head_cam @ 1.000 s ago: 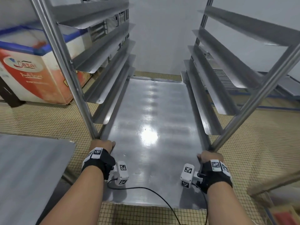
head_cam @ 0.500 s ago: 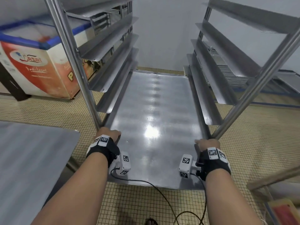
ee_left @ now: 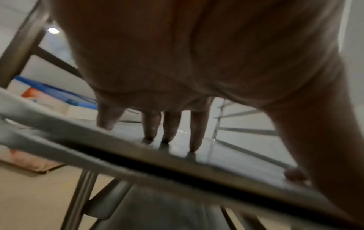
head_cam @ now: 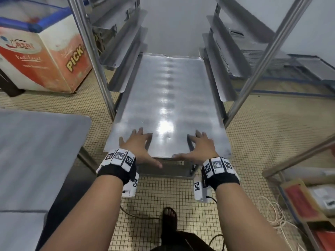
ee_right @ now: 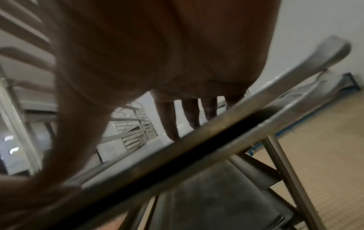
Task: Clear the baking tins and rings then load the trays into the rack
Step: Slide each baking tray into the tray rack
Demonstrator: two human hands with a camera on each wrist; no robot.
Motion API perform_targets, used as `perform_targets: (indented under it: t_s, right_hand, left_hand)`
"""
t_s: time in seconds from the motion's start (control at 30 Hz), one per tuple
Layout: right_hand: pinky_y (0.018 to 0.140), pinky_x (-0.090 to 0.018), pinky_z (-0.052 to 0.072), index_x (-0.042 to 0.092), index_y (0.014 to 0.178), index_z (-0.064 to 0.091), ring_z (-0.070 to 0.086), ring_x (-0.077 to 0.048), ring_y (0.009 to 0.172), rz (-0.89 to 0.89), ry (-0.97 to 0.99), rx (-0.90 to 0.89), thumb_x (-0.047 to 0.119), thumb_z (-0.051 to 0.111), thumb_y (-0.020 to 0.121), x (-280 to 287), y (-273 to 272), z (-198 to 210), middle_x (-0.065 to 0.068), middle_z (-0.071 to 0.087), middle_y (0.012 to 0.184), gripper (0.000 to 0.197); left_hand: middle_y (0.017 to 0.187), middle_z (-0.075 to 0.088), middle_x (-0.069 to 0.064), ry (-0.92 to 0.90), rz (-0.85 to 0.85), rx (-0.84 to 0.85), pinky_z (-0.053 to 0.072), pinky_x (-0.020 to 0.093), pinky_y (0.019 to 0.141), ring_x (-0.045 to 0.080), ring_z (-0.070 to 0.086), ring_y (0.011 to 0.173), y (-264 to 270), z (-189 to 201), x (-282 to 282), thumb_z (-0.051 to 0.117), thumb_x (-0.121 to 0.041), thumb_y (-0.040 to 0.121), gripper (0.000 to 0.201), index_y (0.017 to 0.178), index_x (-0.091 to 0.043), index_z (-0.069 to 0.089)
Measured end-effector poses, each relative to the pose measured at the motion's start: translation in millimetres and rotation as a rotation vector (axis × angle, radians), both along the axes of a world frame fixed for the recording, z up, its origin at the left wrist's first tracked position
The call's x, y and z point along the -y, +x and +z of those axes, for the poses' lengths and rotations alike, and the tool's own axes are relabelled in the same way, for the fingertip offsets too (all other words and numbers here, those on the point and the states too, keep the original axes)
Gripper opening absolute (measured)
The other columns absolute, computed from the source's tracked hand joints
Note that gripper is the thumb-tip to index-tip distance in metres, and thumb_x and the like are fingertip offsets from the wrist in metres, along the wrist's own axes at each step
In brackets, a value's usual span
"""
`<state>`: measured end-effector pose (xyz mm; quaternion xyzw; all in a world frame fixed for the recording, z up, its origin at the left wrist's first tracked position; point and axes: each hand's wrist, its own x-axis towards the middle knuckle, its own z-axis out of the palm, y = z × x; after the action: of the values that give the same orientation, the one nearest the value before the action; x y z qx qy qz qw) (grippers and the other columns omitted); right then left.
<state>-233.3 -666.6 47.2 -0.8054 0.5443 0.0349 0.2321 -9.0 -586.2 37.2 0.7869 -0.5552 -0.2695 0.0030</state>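
1. Tray point(head_cam: 168, 98): flat steel sheet lying low in the rack point(head_cam: 92, 57), between the side runners, its near edge sticking out past the front posts toward the person.
2. Left hand point(head_cam: 137, 147): laid palm-down on the tray's near left corner, fingers point(ee_left: 150, 129) straight and spread, tips touching the metal, thumb off the front edge; gripping nothing.
3. Right hand point(head_cam: 199, 147): laid palm-down on the near right part of the same tray, fingers point(ee_right: 169, 124) straight and spread, thumb along the front edge; gripping nothing.
4. Rack runners: angled steel ledges stacked up both sides above the tray, those in view bare.
5. Lower level: a second metal surface visible under the tray's front edge in both wrist views, blurred.
6. Counter point(head_cam: 32, 160): grey steel top at the left, just beside the rack's front left post.
7. Chest freezer point(head_cam: 41, 57): red and white with a blue rim, on the tiled floor point(head_cam: 272, 124) left of the rack.
8. Foot point(head_cam: 169, 220) in a dark sandal on the tiles below the hands, a black cable trailing beside it.
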Motion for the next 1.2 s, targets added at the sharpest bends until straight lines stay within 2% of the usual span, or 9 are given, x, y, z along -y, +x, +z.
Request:
perform_targets:
  t_s: [0.07,0.1,0.13,0.2,0.23,0.3,0.53,0.9,1.2]
  right_hand:
    - [0.122,-0.054,0.000,0.027,0.153,0.027,0.001,-0.028,0.152,0.095,-0.042,-0.044,0.085,0.070,0.047,-8.7,-4.6,-11.7,-0.004,0.009,0.164,0.129]
    - [0.122,-0.053,-0.001,0.029,0.155,0.020,-0.001,-0.028,0.152,0.125,-0.071,-0.068,0.081,0.074,0.048,-9.6,-6.4,-19.6,-0.004,0.006,0.165,0.131]
    - [0.122,-0.052,0.000,0.029,0.155,0.017,-0.001,-0.028,0.152,0.148,-0.119,-0.102,0.072,0.079,0.052,-10.0,-7.8,-26.2,-0.004,0.006,0.164,0.128]
    - [0.123,-0.051,0.006,0.029,0.153,0.018,0.004,-0.027,0.151,0.172,-0.254,-0.152,0.038,0.084,0.069,-10.5,-8.2,-38.0,-0.006,0.013,0.163,0.107]
    - [0.122,-0.050,0.009,0.028,0.152,0.021,0.007,-0.028,0.151,0.170,-0.320,-0.154,0.023,0.080,0.074,-10.7,-7.3,-42.9,-0.005,0.017,0.161,0.098]
    - [0.121,-0.050,0.014,0.027,0.150,0.027,0.014,-0.028,0.149,0.156,-0.403,-0.155,0.011,0.075,0.077,-11.6,-4.6,-50.2,-0.005,0.025,0.158,0.089]
    - [0.119,-0.052,0.018,0.027,0.148,0.032,0.020,-0.030,0.147,0.129,-0.484,-0.149,0.010,0.074,0.077,5.2,4.0,-62.1,-0.005,0.031,0.156,0.084]
    - [0.120,-0.053,0.014,0.026,0.152,0.024,0.013,-0.031,0.150,0.126,-0.451,-0.156,0.018,0.072,0.083,79.7,26.5,-59.0,-0.007,0.021,0.161,0.085]
    - [0.118,-0.055,0.018,0.025,0.149,0.028,0.019,-0.033,0.148,0.131,-0.480,-0.154,0.019,0.074,0.080,147.5,46.3,-55.7,-0.008,0.027,0.158,0.083]
  left_hand:
    - [0.167,-0.002,-0.001,-0.022,-0.050,0.075,0.000,0.068,0.117,0.024,-0.006,0.154,-3.0,-11.3,-4.0,0.087,-0.066,0.049,0.132,0.156,-0.036,0.016]
    - [0.167,-0.003,0.000,-0.049,-0.060,0.116,0.000,0.069,0.117,0.024,-0.006,0.154,-4.6,-16.0,-4.4,0.088,-0.054,0.056,0.125,0.156,-0.036,0.015]
    - [0.167,-0.002,0.001,-0.075,-0.056,0.150,0.001,0.070,0.116,0.024,-0.006,0.154,-5.5,-21.6,-3.6,0.087,-0.038,0.064,0.117,0.156,-0.035,0.015]
    - [0.166,0.005,0.001,-0.129,-0.035,0.214,0.004,0.071,0.115,0.024,-0.002,0.154,-6.5,-32.7,-0.1,0.079,-0.011,0.066,0.109,0.153,-0.036,0.019]
    - [0.165,0.009,0.001,-0.152,-0.032,0.255,0.006,0.073,0.113,0.025,0.001,0.153,-7.0,-38.0,2.0,0.079,-0.007,0.063,0.108,0.150,-0.037,0.022]
    - [0.163,0.013,0.002,-0.171,-0.029,0.317,0.010,0.074,0.111,0.027,0.005,0.153,-8.6,-45.5,5.8,0.080,-0.005,0.062,0.106,0.147,-0.036,0.025]
    - [0.163,0.012,0.001,-0.170,-0.024,0.352,0.009,0.073,0.112,0.027,0.005,0.153,-1.8,-53.2,25.9,0.081,-0.009,0.065,0.105,0.149,-0.035,0.023]
    - [0.165,0.012,0.000,-0.173,-0.008,0.360,0.010,0.072,0.114,0.027,0.007,0.153,19.1,-49.5,99.4,0.086,-0.012,0.065,0.110,0.151,-0.036,0.021]
    - [0.163,0.016,0.000,-0.210,0.005,0.363,0.011,0.070,0.114,0.026,0.010,0.153,36.1,-41.7,166.1,0.075,-0.003,0.071,0.097,0.149,-0.035,0.027]
